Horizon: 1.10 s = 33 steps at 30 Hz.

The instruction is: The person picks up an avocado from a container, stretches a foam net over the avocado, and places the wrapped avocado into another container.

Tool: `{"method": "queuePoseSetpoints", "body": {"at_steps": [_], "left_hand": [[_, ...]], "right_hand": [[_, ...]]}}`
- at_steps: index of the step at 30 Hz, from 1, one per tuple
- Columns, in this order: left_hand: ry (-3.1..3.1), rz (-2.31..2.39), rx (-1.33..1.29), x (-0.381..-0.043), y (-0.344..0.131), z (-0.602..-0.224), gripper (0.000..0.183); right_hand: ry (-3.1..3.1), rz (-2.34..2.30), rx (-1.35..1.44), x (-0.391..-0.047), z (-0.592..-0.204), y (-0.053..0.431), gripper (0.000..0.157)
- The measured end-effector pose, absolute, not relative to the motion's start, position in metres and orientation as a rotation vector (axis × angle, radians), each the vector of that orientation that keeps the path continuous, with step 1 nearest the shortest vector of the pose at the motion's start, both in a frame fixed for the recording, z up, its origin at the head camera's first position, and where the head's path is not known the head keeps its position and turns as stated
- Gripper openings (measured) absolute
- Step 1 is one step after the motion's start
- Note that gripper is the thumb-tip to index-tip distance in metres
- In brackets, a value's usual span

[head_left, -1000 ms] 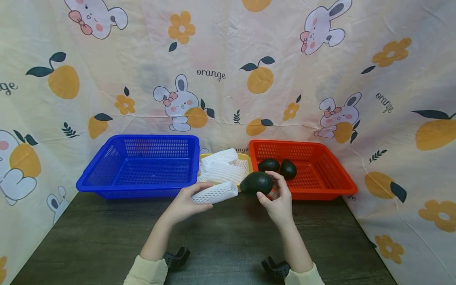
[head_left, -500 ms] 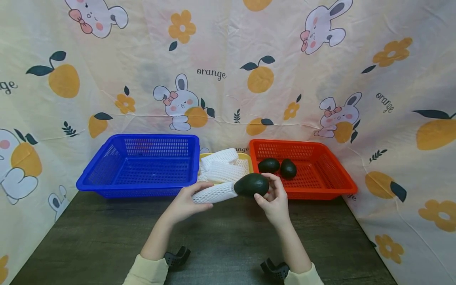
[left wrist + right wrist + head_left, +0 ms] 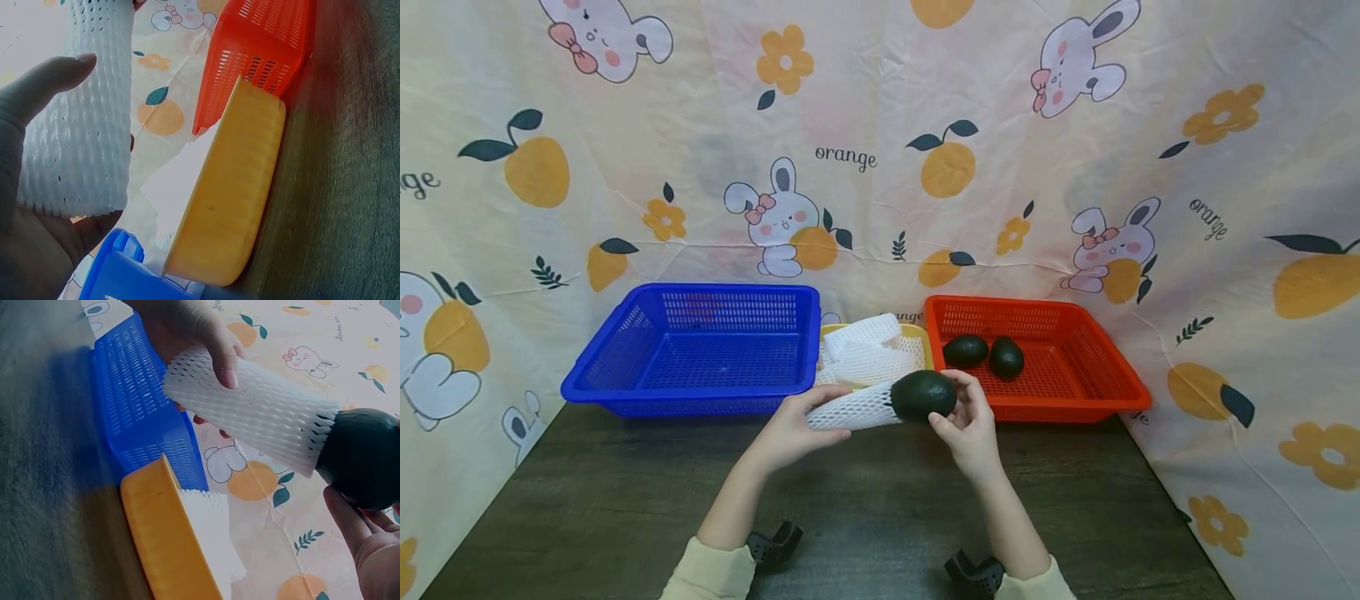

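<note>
My left hand (image 3: 795,427) grips a white foam net sleeve (image 3: 856,407) around its left part, with the thumb lying across the near side. The sleeve's right end is stretched over the narrow end of a dark green avocado (image 3: 923,396). My right hand (image 3: 972,427) holds the avocado by its wide end, between thumb and fingers. In the right wrist view the mesh edge fits round the avocado (image 3: 361,459), most of which is outside the sleeve. Both hands are above the table, in front of the baskets.
A blue basket (image 3: 692,400) stands at the left. In the middle, a yellow basket (image 3: 228,194) holds more white foam net sleeves (image 3: 872,364). Two avocados (image 3: 1006,357) lie in the red basket (image 3: 1075,407) on the right. A printed cloth (image 3: 865,100) hangs behind the dark table (image 3: 850,517).
The avocado has moved left with my right hand, from apart from the foam sleeve to partly inside its open end. My left hand has stayed nearly still, holding the sleeve.
</note>
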<state>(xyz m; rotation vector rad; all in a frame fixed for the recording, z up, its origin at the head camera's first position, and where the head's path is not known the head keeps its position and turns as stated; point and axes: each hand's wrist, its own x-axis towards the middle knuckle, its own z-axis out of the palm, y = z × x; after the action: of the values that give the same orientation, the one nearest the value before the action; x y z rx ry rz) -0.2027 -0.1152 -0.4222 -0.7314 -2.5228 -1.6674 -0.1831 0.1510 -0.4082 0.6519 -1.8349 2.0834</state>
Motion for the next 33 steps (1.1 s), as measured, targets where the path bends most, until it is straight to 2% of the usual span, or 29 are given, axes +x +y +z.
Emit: {"method": "queuePoseSetpoints", "body": {"at_steps": [14,23,33], "left_hand": [[-2.448,-1.640,-0.798,-0.202,-0.113,-0.423,0.040],[-2.441,-1.613,-0.785,-0.202,-0.109,-0.424,0.036],[-2.466,-1.620,-0.789,-0.184,-0.104,-0.393,0.029]], "right_hand": [[-1.926,2.108,0.527,-0.182,-0.414,0.143,0.052],[-1.875,2.167,0.615,-0.183,-0.414,0.139,0.049],[-1.854,2.232,0.649,-0.182,-0.416,0.136,0.049]]}}
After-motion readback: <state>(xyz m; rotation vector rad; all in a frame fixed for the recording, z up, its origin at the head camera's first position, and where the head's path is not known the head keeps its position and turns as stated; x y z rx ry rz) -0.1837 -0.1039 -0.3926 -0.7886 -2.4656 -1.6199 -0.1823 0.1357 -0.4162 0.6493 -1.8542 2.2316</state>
